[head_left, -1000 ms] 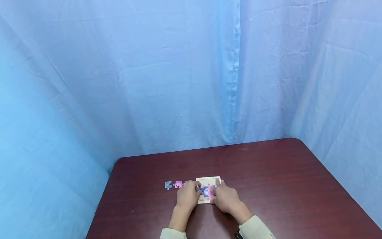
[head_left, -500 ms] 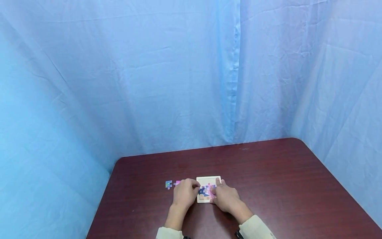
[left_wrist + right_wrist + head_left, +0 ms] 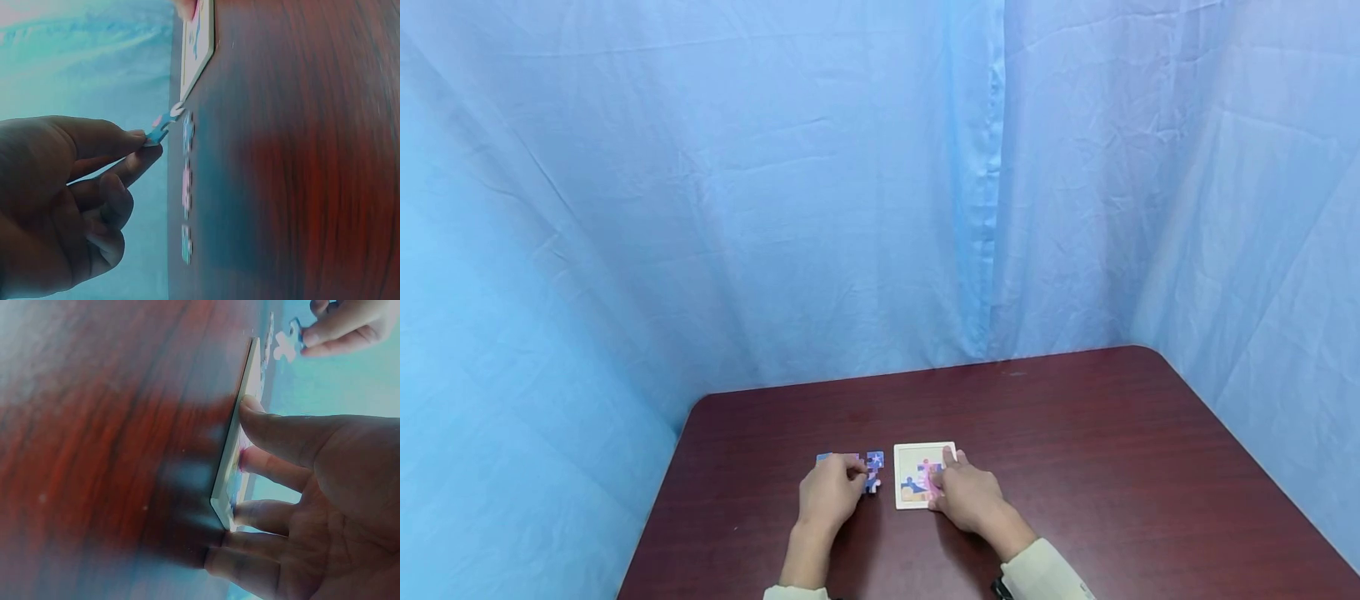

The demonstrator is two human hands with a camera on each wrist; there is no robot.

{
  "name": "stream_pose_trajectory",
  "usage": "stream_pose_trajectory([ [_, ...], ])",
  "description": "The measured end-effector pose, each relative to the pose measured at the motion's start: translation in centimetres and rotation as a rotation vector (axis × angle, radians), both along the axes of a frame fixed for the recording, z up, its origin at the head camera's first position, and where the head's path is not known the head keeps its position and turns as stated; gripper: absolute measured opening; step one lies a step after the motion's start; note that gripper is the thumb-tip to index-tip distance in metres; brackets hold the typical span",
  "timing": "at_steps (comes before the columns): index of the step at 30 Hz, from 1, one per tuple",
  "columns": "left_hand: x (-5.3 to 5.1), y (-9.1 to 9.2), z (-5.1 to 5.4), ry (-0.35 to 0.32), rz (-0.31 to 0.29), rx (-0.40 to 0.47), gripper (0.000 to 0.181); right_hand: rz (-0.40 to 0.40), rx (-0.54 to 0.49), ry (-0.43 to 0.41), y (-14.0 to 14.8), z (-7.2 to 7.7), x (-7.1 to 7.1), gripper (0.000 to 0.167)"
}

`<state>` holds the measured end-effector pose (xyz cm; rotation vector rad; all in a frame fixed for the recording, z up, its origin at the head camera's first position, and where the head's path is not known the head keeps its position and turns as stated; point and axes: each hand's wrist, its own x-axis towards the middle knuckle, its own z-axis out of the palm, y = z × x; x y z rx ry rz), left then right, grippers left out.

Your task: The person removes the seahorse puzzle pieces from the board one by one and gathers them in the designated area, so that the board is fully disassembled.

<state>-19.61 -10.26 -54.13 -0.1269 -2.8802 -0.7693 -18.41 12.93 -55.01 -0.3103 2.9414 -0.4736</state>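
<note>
Between thumb and index finger, my left hand (image 3: 831,498) pinches a blue puzzle piece (image 3: 872,483), raised above the table to the left of the frame. In the left wrist view the piece (image 3: 160,128) is gripped at one end by the left hand (image 3: 75,194). The square cream puzzle frame (image 3: 904,505) lies flat, with joined pink and blue pieces (image 3: 914,487) in its lower part. My right hand (image 3: 973,498) rests on the frame's right side, fingers spread; in the right wrist view its thumb (image 3: 253,415) lies on the rim (image 3: 231,437).
Loose pieces lie in a row left of the frame: a blue one with a star (image 3: 876,459), a pink one (image 3: 187,187) and a green-blue one (image 3: 186,244). The dark red table (image 3: 1075,433) ends at blue curtains (image 3: 850,208).
My left hand has moved left, away from the frame, and a blue piece that was at the frame's left side is now off it in that hand. My right hand has stayed in place.
</note>
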Motion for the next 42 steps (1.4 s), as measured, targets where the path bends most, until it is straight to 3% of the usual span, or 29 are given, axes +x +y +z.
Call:
stream_pose_trajectory([
  [13, 0.3, -3.8, 0.0, -0.111, 0.148, -0.015, 0.008, -0.006, -0.007, 0.005, 0.0, -0.3, -0.1, 0.039],
  [20, 0.1, -5.2, -0.4, -0.127, 0.194, -0.026, 0.007, -0.012, -0.008, 0.001, 0.1, -0.1, -0.1, 0.039],
  [33, -0.2, -5.8, -0.5, -0.166, 0.245, -0.010, 0.004, -0.012, -0.010, 0.017, 0.0, -0.4, -0.3, 0.040],
  [42, 0.2, -4.3, -0.4, -0.119, 0.213, 0.008, 0.009, -0.017, -0.020, 0.053, 0.1, -0.7, -0.2, 0.037],
])
